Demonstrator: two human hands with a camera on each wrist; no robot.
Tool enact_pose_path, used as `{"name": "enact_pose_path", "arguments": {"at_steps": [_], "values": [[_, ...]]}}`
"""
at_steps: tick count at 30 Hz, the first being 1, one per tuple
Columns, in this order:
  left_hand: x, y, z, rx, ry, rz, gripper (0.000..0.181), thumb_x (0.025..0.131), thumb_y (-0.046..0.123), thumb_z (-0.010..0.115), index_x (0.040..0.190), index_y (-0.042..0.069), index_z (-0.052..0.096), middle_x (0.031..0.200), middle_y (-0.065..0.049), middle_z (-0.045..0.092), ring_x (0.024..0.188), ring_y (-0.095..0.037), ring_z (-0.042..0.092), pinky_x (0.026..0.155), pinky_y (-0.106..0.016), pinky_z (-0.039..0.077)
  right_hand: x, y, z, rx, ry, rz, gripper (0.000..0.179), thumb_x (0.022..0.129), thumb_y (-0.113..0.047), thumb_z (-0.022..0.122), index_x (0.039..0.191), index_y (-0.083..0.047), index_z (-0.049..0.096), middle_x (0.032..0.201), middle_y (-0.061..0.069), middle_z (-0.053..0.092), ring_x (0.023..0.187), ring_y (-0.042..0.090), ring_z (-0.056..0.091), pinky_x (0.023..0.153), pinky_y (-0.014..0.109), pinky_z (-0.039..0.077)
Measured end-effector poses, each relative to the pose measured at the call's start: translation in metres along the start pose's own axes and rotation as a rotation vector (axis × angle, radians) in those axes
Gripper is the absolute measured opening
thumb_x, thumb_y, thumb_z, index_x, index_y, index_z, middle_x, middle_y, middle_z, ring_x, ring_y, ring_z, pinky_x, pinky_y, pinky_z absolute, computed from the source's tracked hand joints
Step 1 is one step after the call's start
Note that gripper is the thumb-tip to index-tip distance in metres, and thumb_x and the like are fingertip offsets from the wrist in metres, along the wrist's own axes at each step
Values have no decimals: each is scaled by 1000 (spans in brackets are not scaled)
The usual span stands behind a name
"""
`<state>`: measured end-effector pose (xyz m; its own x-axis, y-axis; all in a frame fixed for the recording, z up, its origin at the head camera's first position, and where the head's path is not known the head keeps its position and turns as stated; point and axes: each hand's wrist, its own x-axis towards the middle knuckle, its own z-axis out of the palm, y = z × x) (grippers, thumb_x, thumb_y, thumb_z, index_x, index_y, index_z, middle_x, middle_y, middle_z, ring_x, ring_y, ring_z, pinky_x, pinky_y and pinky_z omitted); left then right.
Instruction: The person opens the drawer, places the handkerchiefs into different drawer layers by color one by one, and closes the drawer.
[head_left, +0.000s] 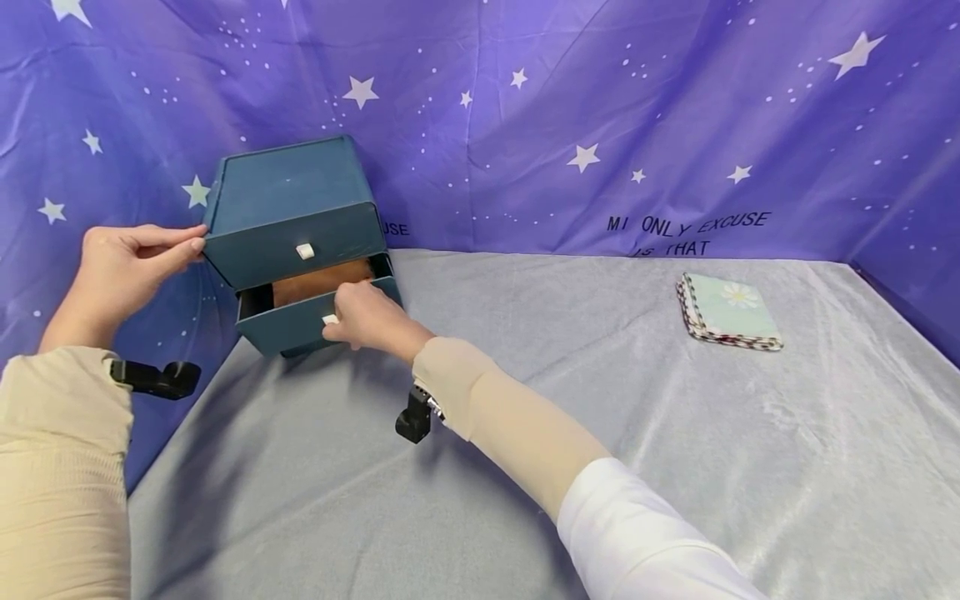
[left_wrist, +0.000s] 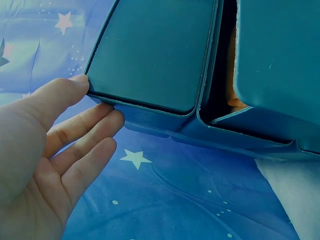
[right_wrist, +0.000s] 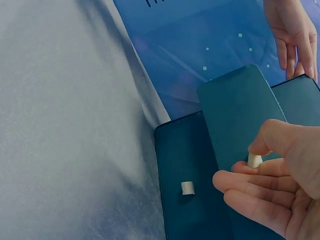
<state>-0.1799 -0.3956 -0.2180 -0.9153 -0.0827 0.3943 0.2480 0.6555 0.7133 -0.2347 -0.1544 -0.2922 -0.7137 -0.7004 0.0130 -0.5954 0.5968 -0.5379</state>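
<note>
A dark teal drawer cabinet (head_left: pixel 288 187) stands tilted at the back left, its middle drawer (head_left: pixel 315 321) pulled partly out. Something brown (head_left: pixel 318 282) shows inside that drawer. My right hand (head_left: pixel 371 317) pinches the drawer's small white pull tab (right_wrist: pixel 254 160) between thumb and fingers. At the cabinet's upper left front corner, my left hand (head_left: pixel 131 271) holds on with thumb and fingertips, also visible in the left wrist view. The top drawer (left_wrist: pixel 150 55) is closed, with its own white tab (head_left: pixel 304 251). A lower drawer (right_wrist: pixel 185 155) with a white tab is closed too.
A folded pale green cloth (head_left: pixel 731 308) with a daisy and a checked border lies at the back right. Grey fabric (head_left: pixel 525 350) covers the table. Behind and left hangs a purple star-printed curtain (head_left: pixel 480 125), close to the cabinet. Both wrists carry black cameras.
</note>
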Motion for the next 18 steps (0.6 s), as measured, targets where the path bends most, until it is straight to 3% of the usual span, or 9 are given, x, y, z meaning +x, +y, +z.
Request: {"name": "enact_pose_path", "arguments": {"at_steps": [12, 18], "values": [[0, -1, 1, -15, 0, -14, 27, 84, 5, 65, 111, 8, 67, 74, 25, 64, 68, 8, 61, 65, -4, 42, 13, 6, 5, 14, 54, 20, 44, 86, -19, 61, 47, -12, 44, 44, 2, 49, 42, 11, 54, 40, 20, 33], [-1, 0, 1, -50, 1, -7, 27, 83, 3, 66, 110, 6, 67, 78, 22, 65, 70, 6, 62, 65, -5, 43, 19, 7, 8, -1, 97, 33, 46, 86, -21, 61, 47, -13, 38, 41, -3, 31, 34, 8, 27, 38, 19, 23]]}}
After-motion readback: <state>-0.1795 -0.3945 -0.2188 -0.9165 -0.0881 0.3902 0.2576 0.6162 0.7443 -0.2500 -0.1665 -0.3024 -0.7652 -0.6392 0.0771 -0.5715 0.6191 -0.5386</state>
